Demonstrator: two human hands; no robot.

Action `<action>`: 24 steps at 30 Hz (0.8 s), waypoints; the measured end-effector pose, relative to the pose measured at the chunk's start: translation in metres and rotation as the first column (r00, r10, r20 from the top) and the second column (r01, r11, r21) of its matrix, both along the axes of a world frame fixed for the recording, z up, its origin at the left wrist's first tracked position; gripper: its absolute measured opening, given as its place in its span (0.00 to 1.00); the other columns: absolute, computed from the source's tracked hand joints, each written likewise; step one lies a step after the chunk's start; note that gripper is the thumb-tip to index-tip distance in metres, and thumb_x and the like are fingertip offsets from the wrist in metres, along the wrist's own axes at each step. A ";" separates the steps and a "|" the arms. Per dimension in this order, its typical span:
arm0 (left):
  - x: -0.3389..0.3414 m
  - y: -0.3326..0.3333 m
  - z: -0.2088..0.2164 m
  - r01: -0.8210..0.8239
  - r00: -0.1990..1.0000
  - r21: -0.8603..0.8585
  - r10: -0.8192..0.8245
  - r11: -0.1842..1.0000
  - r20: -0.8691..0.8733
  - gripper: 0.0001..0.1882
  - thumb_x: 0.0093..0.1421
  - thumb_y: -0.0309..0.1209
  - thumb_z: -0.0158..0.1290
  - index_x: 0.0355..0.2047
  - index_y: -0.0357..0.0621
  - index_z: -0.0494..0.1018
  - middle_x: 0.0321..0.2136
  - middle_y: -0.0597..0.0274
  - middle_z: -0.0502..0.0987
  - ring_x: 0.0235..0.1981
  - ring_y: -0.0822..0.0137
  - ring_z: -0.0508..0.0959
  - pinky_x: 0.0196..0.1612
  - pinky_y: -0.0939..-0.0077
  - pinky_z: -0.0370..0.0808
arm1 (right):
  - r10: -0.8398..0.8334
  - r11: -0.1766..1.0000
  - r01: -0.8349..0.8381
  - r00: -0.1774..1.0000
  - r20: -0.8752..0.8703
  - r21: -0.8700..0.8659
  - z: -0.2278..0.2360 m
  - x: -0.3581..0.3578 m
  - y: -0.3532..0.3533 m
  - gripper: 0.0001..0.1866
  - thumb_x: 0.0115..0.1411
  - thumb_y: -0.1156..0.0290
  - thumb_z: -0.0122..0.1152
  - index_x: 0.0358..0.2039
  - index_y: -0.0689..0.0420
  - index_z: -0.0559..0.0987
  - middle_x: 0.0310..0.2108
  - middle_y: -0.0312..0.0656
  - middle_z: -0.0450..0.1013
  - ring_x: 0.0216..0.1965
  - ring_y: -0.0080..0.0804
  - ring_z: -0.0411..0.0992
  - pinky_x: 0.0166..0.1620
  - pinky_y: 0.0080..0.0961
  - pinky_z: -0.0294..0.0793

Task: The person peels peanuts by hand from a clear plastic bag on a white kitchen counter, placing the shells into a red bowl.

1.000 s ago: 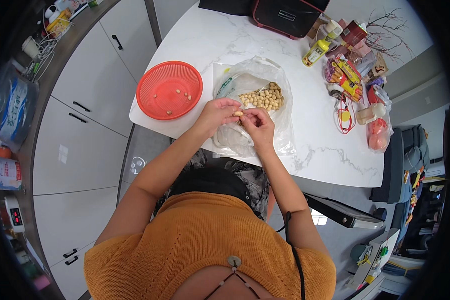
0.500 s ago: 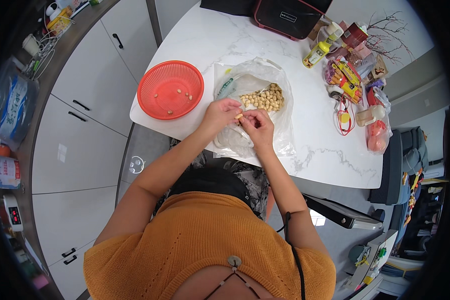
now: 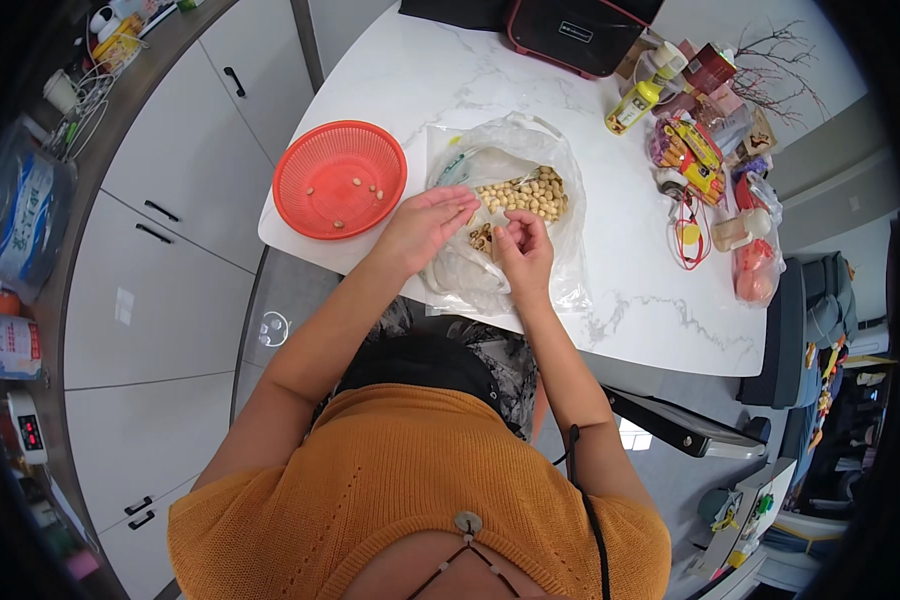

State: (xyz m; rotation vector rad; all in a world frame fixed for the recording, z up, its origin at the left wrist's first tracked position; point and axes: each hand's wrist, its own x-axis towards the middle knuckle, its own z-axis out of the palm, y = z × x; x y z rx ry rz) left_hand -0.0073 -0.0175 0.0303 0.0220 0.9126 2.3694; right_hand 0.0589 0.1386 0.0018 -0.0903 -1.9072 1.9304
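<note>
A crumpled, clear-white plastic bag [image 3: 560, 258] lies spread on the table, with a heap of tan nuts in their shells [image 3: 535, 195] in its far part. Darker shell bits [image 3: 481, 238] show in its near part, between my hands. My left hand [image 3: 425, 228] is over the bag's left edge, its fingers long and close together with the thumb against them; anything inside is too small to make out. Over the bag's middle, my right hand [image 3: 525, 255] has thumb and fingers bent together, their contents hidden. Left of the bag, a red plastic basket [image 3: 295, 205] holds several small nut kernels [image 3: 357, 182].
A dark red and black appliance [image 3: 575, 38] stands at the table's far edge. At the right are a yellow bottle [image 3: 632, 106], snack packets [image 3: 688, 160], a red lanyard [image 3: 690, 240] and a clear cup [image 3: 735, 232]. White cabinets [image 3: 170, 290] line the left side.
My hands have parted: the left moved left and its fingers straightened, the right shifted slightly right. The tan piece held between them no longer shows, and shell bits in the bag are uncovered.
</note>
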 end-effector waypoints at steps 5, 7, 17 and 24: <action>0.002 -0.003 -0.001 0.045 0.997 -0.090 -0.050 0.995 -0.056 0.16 0.56 0.15 0.44 0.46 0.22 0.62 0.46 0.44 0.67 0.52 0.57 0.68 0.59 0.72 0.64 | 0.018 1.000 -0.018 1.000 0.003 -0.007 -0.003 -0.001 0.003 0.10 0.54 0.78 0.59 0.37 0.60 0.72 0.25 0.28 0.64 0.23 0.10 0.60 0.27 0.08 0.60; 0.003 -0.003 0.000 0.045 0.998 -0.107 -0.050 0.993 -0.045 0.15 0.57 0.15 0.44 0.45 0.23 0.64 0.46 0.44 0.68 0.51 0.57 0.69 0.58 0.72 0.65 | 0.020 1.000 -0.020 1.000 0.001 -0.002 -0.001 0.000 0.002 0.09 0.54 0.77 0.58 0.36 0.60 0.72 0.25 0.28 0.65 0.23 0.11 0.60 0.27 0.08 0.61; 0.012 0.007 0.009 0.014 0.993 -0.321 -0.052 0.947 -0.110 0.11 0.59 0.24 0.49 0.41 0.30 0.69 0.36 0.54 0.75 0.35 0.68 0.77 0.41 0.80 0.75 | 0.013 1.000 -0.013 1.000 -0.014 0.018 -0.005 -0.001 0.004 0.05 0.55 0.77 0.58 0.33 0.60 0.73 0.27 0.29 0.64 0.23 0.12 0.58 0.27 0.09 0.60; 0.007 0.011 0.002 0.073 0.993 -0.269 -0.095 0.960 -0.067 0.10 0.62 0.31 0.46 0.37 0.34 0.69 0.24 0.65 0.70 0.18 0.80 0.65 0.18 0.90 0.62 | 0.014 1.000 -0.013 1.000 -0.007 0.018 -0.007 -0.001 0.004 0.04 0.55 0.78 0.57 0.32 0.60 0.74 0.26 0.28 0.62 0.23 0.12 0.57 0.27 0.10 0.59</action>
